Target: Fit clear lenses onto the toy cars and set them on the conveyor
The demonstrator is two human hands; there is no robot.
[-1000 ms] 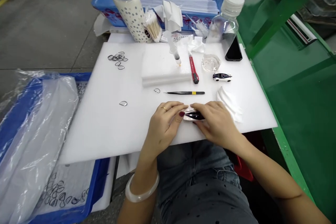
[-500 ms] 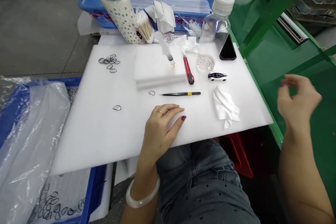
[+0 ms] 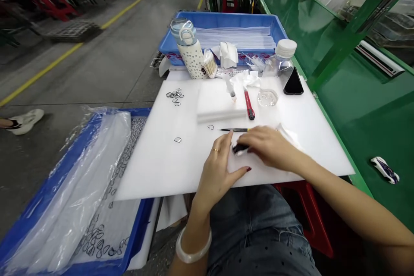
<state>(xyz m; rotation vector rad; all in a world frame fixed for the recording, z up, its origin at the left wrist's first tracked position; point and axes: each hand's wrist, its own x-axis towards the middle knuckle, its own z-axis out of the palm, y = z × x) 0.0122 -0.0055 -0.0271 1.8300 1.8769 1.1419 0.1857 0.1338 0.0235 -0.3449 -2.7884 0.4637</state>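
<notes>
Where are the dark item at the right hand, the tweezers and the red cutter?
Dark item (image 3: 239,148): head view, on its exposed dark surface.
Tweezers (image 3: 238,129): head view, on the visible shaft.
Red cutter (image 3: 248,104): head view, on its red handle.

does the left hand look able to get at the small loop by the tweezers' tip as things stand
Probably yes: the left hand looks open, and the loop lies close by on the white board, with nothing seen between them; the tweezers lie beside it.

No text, brand or number was readable; print on the packet (image 3: 224,72) and blue bin (image 3: 233,16) was too small or blurred.
</notes>
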